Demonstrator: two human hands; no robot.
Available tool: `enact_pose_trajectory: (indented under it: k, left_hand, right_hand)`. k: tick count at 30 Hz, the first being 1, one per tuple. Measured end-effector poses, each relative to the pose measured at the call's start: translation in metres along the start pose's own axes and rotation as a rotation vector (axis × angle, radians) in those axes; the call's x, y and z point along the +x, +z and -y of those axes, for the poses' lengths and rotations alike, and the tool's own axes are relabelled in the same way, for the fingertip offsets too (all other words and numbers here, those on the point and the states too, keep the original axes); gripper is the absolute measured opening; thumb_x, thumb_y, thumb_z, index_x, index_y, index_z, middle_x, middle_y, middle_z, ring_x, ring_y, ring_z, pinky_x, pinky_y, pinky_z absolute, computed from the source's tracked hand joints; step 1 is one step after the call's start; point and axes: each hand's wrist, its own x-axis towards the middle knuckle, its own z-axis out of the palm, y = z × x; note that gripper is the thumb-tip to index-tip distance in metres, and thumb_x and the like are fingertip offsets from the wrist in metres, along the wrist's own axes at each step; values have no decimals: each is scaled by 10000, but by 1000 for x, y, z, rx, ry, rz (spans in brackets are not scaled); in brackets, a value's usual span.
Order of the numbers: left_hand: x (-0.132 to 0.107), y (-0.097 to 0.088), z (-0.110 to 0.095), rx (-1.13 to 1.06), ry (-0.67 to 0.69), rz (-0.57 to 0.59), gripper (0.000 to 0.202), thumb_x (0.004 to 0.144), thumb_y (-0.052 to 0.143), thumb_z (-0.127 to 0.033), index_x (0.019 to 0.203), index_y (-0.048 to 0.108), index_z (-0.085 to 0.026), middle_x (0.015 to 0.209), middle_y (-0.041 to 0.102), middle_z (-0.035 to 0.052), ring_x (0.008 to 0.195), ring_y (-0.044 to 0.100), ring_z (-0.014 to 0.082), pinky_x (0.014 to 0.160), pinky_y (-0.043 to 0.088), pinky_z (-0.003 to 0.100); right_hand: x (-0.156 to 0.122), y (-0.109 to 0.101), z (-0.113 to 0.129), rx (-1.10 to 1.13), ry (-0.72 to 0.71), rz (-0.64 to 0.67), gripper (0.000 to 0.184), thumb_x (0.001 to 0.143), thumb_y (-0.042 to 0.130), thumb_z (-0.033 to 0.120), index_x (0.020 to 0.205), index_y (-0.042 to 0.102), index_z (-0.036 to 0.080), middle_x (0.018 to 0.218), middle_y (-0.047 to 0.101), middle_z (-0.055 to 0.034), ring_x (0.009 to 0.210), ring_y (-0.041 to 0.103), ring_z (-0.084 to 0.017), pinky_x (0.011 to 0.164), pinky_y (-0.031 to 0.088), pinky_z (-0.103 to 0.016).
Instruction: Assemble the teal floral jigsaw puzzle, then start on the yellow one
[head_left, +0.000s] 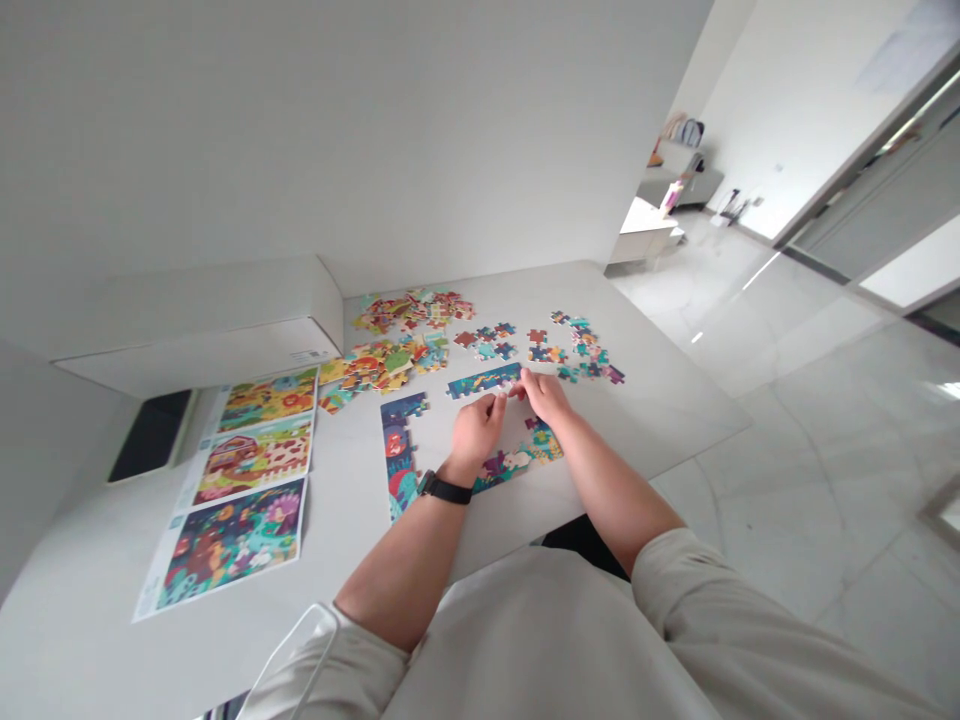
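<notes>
My left hand [478, 432], with a black watch [444, 488] on its wrist, is closed with curled fingers just below a joined blue jigsaw strip [480, 382]. Whatever lies within those fingers is hidden. My right hand [546, 394] is closed at the right end of that strip, fingertips touching it. Around both hands lies a partly joined jigsaw border: a dark blue left side [396, 450] and a colourful bottom edge [536, 452], partly covered by my left wrist and right forearm. The strip lies apart from the left side.
Loose jigsaw pieces lie beyond my hands: a red heap [412, 308], a yellow-green heap [375, 365], and scattered blue ones [589, 345]. A sheet of three pictures [247, 470], a dark-screened device [152, 433] and a white box [202, 315] are at left. The table's right edge borders a marble floor.
</notes>
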Motion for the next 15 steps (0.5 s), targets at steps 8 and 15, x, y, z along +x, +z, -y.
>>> enact_pose_trajectory:
  k: [8,15]
  left_hand:
    - [1,-1,-8,72,-79,77,248,1084,546,-396,967,691,-234,808,737,42,743,646,204,672,360,298]
    - [-3,-14,-21,-50,-38,72,116,1012,640,-313,1042,715,-229,836,760,33,738,698,195,705,487,300]
  right_hand:
    - [0,-1,2,-58,-16,-72,717,1161,283,634,1030,877,254,884,815,-57,901,763,-206,910,548,-296]
    - [0,4,0,-88,-8,-80,327,1089,532,349,1213,825,279,1038,845,-24,915,764,-193,907,567,-288]
